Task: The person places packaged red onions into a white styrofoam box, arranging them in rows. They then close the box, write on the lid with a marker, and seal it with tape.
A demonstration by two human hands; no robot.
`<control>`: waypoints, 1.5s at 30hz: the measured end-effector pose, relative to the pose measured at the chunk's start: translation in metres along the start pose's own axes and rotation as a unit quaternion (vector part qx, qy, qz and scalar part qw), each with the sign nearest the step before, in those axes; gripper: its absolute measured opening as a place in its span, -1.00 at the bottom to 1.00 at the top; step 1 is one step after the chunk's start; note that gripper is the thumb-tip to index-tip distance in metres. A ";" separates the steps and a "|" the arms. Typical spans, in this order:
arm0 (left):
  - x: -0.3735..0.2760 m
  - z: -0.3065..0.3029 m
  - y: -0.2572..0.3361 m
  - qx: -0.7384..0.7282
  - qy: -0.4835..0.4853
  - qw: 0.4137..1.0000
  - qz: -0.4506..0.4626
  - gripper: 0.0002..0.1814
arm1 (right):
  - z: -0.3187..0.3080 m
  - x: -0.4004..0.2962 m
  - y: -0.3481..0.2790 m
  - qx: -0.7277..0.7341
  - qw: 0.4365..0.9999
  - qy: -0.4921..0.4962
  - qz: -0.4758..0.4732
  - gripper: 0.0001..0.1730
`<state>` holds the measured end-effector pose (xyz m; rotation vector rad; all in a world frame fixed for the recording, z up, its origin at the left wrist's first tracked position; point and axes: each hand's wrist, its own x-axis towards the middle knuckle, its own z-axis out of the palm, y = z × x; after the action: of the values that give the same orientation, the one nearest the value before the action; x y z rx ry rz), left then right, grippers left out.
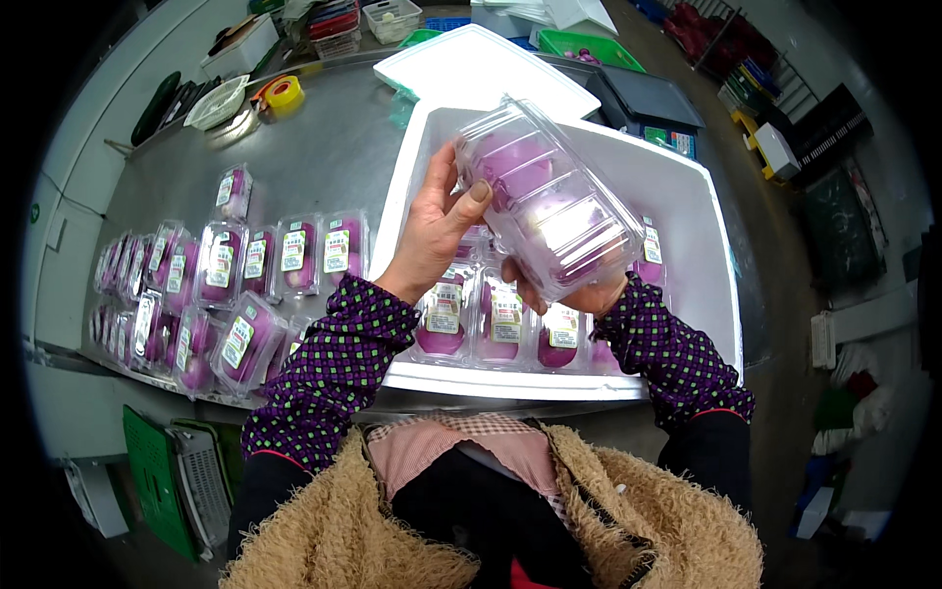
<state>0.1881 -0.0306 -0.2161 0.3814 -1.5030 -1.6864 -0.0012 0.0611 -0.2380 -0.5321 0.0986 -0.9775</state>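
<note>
Both hands hold one clear plastic clamshell box (553, 199) of purple onions, tilted above a white foam box (717, 309). My left hand (441, 221) grips its upper left side, thumb on the plastic. My right hand (589, 294) supports the lower end from beneath; the pack hides part of that hand. Inside the foam box, a row of labelled onion packs (505, 316) lies along the near wall. Another pack (650, 250) shows to the right of the held one.
Many labelled onion packs (221, 265) cover the left of the metal table (324, 140). Behind the foam box lies a white foam lid (486, 70). Yellow tape (283, 92) and a white basket (217, 103) sit at the back left, a weighing scale (651, 99) at the back right.
</note>
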 end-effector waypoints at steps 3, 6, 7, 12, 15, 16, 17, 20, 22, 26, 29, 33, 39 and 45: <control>-0.003 -0.002 0.000 -0.008 0.016 1.000 0.006 -0.13 | -0.006 -0.003 0.006 0.019 1.000 0.017 -0.001 -0.12; -0.005 -0.003 -0.001 -0.012 0.046 0.999 0.009 -0.18 | 0.001 0.002 0.005 0.023 0.998 0.051 0.000 -0.14; -0.005 -0.003 0.000 -0.017 0.059 0.998 0.008 -0.21 | 0.004 0.003 0.003 0.013 0.996 0.088 0.003 -0.14; -0.007 -0.004 0.001 0.046 0.091 0.995 -0.001 -0.45 | -0.023 -0.018 -0.006 0.035 0.979 0.200 -0.024 -0.26; -0.008 -0.003 0.002 0.027 0.083 0.996 -0.008 -0.52 | -0.040 -0.024 -0.006 0.059 0.985 0.160 -0.025 -0.35; -0.008 -0.003 0.003 0.024 0.085 0.996 -0.010 -0.53 | -0.041 -0.025 -0.004 0.064 0.984 0.166 -0.027 -0.38; -0.009 -0.003 0.004 0.022 0.081 0.996 -0.009 -0.53 | -0.040 -0.025 -0.002 0.068 0.982 0.171 -0.030 -0.40; -0.009 -0.004 0.005 0.014 0.070 0.997 0.002 -0.53 | -0.043 -0.025 -0.003 0.054 0.980 0.187 -0.039 -0.46; -0.009 -0.002 0.006 0.002 0.060 0.998 0.016 -0.51 | -0.054 -0.029 -0.007 0.010 0.979 0.197 -0.046 -0.46; -0.010 0.000 0.007 0.016 0.048 0.999 0.016 -0.43 | -0.050 -0.031 -0.006 -0.207 0.971 0.109 -0.041 -0.45; -0.011 -0.002 0.006 0.053 0.046 0.998 -0.002 -0.38 | -0.050 -0.029 -0.001 -0.253 0.960 0.112 -0.044 -0.43; -0.004 -0.002 0.002 0.108 0.050 0.990 -0.080 -0.29 | -0.004 -0.006 -0.005 -0.332 0.900 0.279 -0.051 -0.37; 0.000 -0.004 -0.006 -0.084 0.007 0.967 -0.240 -0.24 | 0.034 0.002 -0.008 -0.314 0.873 0.374 0.019 -0.40; -0.004 -0.009 -0.006 -0.123 -0.023 0.991 -0.054 -0.40 | 0.055 -0.002 -0.014 -0.377 0.873 0.302 -0.061 -0.35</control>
<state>0.1948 -0.0344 -0.2248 0.2966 -1.3064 -1.9520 0.0041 0.0778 -0.1841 -0.9334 1.0581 -1.1933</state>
